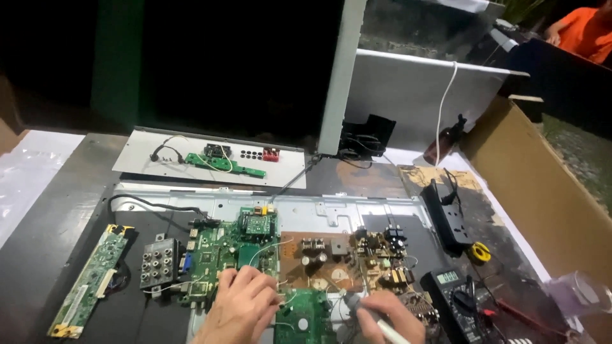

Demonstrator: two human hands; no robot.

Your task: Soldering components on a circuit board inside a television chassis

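Observation:
My left hand [242, 307] rests with fingers curled on the green main circuit board [220, 251], pinching thin white wires near a smaller green board [303, 315]. My right hand [390, 317] grips a white pen-like tool [389, 330], its grey tip touching the area between the small green board and the brown power board [331, 258]. All boards lie on the metal back panel [338, 213] of an opened flat screen.
A long narrow green board [89, 280] lies at the left. A multimeter [449, 296] with leads sits right of my right hand, a black power strip [446, 216] beyond it. A cardboard box [548, 191] stands at right. A grey plate with a small green board [223, 162] lies behind.

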